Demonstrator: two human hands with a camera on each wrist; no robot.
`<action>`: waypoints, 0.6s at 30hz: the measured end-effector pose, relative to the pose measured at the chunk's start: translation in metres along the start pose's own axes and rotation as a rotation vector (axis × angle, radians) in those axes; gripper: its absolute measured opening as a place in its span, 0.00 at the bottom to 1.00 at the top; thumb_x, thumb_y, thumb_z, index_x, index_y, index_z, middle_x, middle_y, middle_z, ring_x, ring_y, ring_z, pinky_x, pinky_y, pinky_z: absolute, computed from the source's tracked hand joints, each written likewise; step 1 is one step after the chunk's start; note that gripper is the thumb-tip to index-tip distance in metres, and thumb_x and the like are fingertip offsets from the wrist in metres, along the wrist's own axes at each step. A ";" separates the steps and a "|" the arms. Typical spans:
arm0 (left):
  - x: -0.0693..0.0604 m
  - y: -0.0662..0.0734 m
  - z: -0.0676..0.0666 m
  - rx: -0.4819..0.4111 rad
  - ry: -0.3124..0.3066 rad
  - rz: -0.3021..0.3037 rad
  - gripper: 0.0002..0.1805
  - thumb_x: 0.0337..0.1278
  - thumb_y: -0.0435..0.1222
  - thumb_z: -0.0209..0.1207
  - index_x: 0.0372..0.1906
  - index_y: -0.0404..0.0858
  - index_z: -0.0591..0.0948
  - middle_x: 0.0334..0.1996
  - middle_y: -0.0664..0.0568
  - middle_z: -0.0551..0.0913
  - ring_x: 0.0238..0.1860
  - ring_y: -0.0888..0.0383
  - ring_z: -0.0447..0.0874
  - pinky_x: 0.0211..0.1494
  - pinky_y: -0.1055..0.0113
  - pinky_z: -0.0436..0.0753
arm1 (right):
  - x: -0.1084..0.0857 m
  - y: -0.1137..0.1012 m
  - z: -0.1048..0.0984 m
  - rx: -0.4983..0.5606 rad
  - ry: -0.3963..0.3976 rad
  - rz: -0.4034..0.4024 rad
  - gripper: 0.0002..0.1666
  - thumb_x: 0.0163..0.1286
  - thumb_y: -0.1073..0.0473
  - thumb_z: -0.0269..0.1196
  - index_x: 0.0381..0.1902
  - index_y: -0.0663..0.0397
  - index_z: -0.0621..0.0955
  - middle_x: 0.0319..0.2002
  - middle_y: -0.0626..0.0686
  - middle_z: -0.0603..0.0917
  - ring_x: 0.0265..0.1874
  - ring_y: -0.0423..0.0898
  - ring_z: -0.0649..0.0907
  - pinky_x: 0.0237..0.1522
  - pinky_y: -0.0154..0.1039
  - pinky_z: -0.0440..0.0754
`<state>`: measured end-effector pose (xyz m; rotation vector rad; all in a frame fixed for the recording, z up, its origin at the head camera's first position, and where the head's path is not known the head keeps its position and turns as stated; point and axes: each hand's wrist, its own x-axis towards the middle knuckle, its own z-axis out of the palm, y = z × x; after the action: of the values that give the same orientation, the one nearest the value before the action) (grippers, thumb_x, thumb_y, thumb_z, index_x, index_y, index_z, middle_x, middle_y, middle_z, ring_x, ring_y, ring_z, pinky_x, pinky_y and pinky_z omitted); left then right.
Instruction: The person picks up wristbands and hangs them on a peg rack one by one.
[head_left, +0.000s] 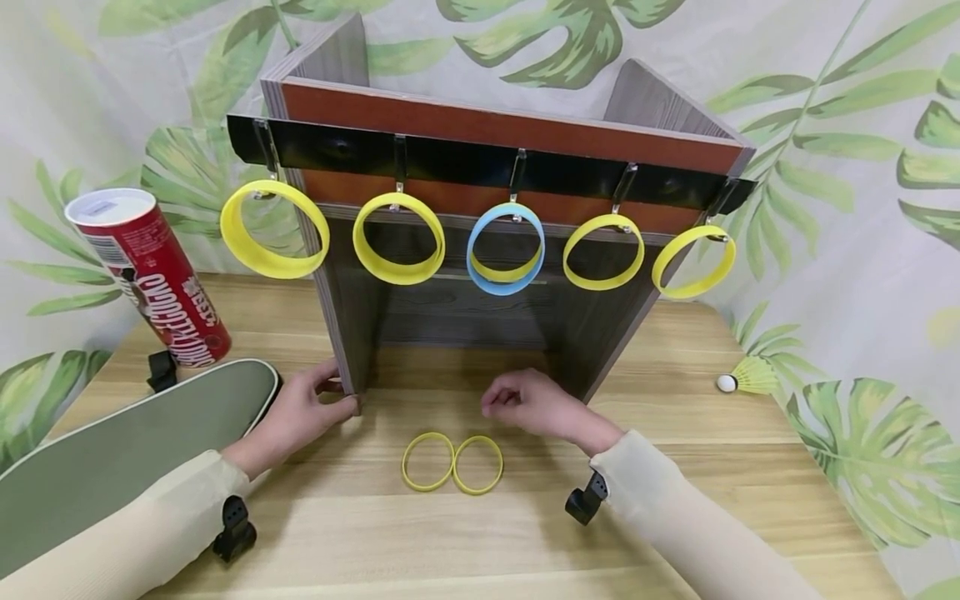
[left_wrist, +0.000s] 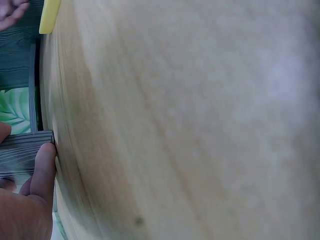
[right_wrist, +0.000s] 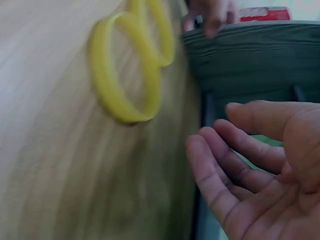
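Note:
My left hand point(head_left: 303, 410) grips the lower front edge of the left side panel point(head_left: 341, 333) of a grey wood-grain stand. In the left wrist view, the panel end point(left_wrist: 25, 150) sits between the thumb and fingers. My right hand point(head_left: 536, 404) hovers before the stand's opening, fingers loosely curled; the right wrist view shows nothing in it. Two yellow rings point(head_left: 404, 462) lie side by side on the table in front. From hooks on a black strip point(head_left: 465, 158) along the stand's red-brown front board point(head_left: 510, 117) hang several yellow rings point(head_left: 273, 268) and, mid-strip, a blue ring point(head_left: 505, 289).
A tall red can point(head_left: 168, 283) stands at the left on the wooden table point(head_left: 360, 533). Beside my left forearm lies a long grey-green board-like object point(head_left: 150, 442) with a pale rim. A yellow shuttlecock point(head_left: 753, 377) rests at the right. Behind hangs a leaf-print cloth point(head_left: 810, 167).

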<state>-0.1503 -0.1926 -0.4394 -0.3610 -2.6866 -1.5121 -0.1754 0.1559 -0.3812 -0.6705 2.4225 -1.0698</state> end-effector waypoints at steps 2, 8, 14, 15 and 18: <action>0.000 0.000 0.000 0.009 0.001 0.000 0.25 0.63 0.29 0.66 0.65 0.31 0.79 0.56 0.35 0.87 0.57 0.40 0.87 0.50 0.74 0.82 | 0.002 0.007 0.004 -0.009 -0.036 0.011 0.07 0.74 0.63 0.65 0.45 0.59 0.88 0.38 0.54 0.89 0.32 0.38 0.81 0.36 0.32 0.80; -0.001 0.000 -0.001 0.020 0.005 0.004 0.24 0.63 0.30 0.66 0.64 0.32 0.80 0.56 0.35 0.87 0.57 0.42 0.87 0.51 0.71 0.83 | 0.008 0.017 0.018 -0.039 -0.082 0.017 0.05 0.73 0.62 0.67 0.41 0.57 0.88 0.36 0.52 0.88 0.32 0.35 0.80 0.38 0.29 0.79; -0.001 0.000 -0.001 0.021 0.005 0.006 0.25 0.63 0.30 0.66 0.65 0.32 0.80 0.57 0.35 0.87 0.57 0.42 0.87 0.51 0.71 0.83 | 0.009 0.018 0.025 -0.109 -0.098 -0.030 0.05 0.71 0.61 0.69 0.37 0.57 0.89 0.34 0.51 0.88 0.32 0.33 0.79 0.37 0.28 0.79; -0.001 0.000 -0.001 0.022 0.004 0.007 0.25 0.63 0.30 0.66 0.65 0.32 0.79 0.57 0.35 0.87 0.57 0.41 0.87 0.51 0.72 0.82 | 0.009 0.019 0.026 -0.117 -0.094 -0.033 0.04 0.71 0.62 0.69 0.37 0.57 0.89 0.33 0.51 0.88 0.31 0.33 0.79 0.37 0.28 0.79; 0.000 -0.001 0.000 0.020 0.002 0.007 0.25 0.64 0.30 0.66 0.65 0.31 0.79 0.57 0.34 0.87 0.57 0.40 0.87 0.51 0.73 0.82 | 0.009 0.019 0.026 -0.127 -0.087 -0.030 0.05 0.71 0.62 0.69 0.35 0.57 0.89 0.32 0.50 0.88 0.30 0.33 0.78 0.35 0.28 0.78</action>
<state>-0.1504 -0.1931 -0.4400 -0.3676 -2.6944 -1.4815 -0.1735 0.1470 -0.4136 -0.7811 2.4271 -0.8849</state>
